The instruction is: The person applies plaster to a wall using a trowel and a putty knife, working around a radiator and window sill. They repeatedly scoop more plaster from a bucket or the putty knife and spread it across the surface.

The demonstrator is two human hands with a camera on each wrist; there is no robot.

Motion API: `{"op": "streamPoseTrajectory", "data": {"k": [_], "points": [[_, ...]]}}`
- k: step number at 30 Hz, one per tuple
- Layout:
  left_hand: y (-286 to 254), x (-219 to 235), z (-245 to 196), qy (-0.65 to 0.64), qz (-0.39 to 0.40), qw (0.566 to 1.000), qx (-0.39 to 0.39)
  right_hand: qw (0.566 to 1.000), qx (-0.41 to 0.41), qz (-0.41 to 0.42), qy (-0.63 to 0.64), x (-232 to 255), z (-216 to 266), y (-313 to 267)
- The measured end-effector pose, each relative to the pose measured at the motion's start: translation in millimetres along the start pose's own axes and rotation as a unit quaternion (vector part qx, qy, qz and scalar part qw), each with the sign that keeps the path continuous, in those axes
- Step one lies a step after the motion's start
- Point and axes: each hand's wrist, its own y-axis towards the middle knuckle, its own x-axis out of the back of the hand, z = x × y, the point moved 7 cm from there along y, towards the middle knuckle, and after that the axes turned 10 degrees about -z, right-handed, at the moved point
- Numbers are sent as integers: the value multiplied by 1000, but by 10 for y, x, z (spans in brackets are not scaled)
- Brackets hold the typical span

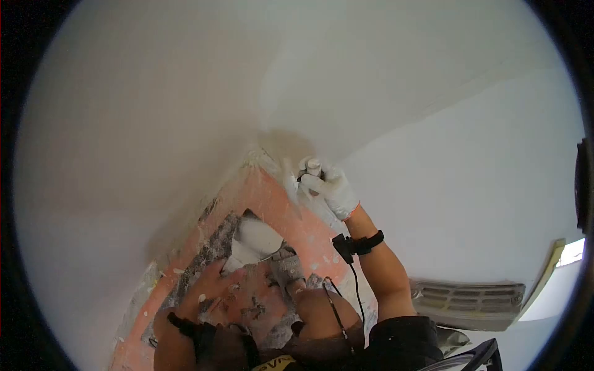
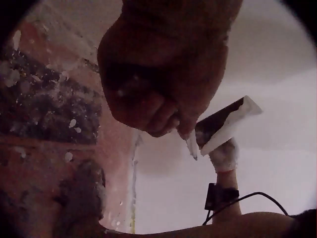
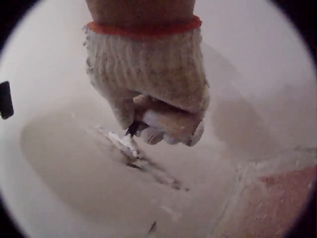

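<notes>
My right hand (image 1: 333,193), in a white knit glove with an orange cuff, grips a putty knife by its handle (image 1: 314,167). In the right wrist view the knife's blade (image 3: 148,168), smeared with white putty, lies close against the white wall. My bare left hand (image 2: 158,84) is curled round the handle of a broad scraper (image 2: 223,124), its dark blade carrying white putty along one edge. In the head view that scraper's pale blade (image 1: 257,238) shows below and left of the gloved hand, over the floor.
Two white walls (image 1: 445,185) meet in a corner above a patchy reddish floor (image 1: 303,229) with putty spots and dark stains. A shoe (image 1: 288,269) stands on this floor near the scraper. To the right is a slatted grey panel (image 1: 467,300).
</notes>
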Motion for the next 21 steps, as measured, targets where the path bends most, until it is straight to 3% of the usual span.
{"op": "streamPoseTrajectory", "data": {"k": [2,4,6,8,10,11,14,16,17,19,20,21], "points": [[-44,-26,-92,13,48,997,66,998,7,41,57,-196,-146,-44],[-28,-64,18,-23,59,996,69,990,7,78,117,-380,-293,-89],[-68,-79,119,-62,70,994,64,991,31,127,-15,-570,-405,-140],[-114,61,52,-60,-1,998,23,987,37,156,-13,-567,-596,-150],[-159,114,20,-45,-31,998,22,964,61,161,-201,-471,-1049,-135],[-190,159,44,-34,-66,997,12,964,56,163,-201,-415,-1233,-147],[-125,181,290,-29,-55,998,27,952,3,179,-249,-227,-1674,-128],[-120,176,339,-41,-55,997,36,937,-124,126,-302,-75,-1924,-171],[-108,169,327,-51,-59,996,37,937,-132,129,-298,-61,-1967,-179],[-94,106,408,-20,-66,997,24,951,-283,94,-84,-101,-1963,-271],[-104,60,435,5,-72,997,9,949,-290,94,-84,-99,-2198,-262],[-97,29,424,4,-69,998,13,982,-30,71,-172,-121,-2255,-64]]}}
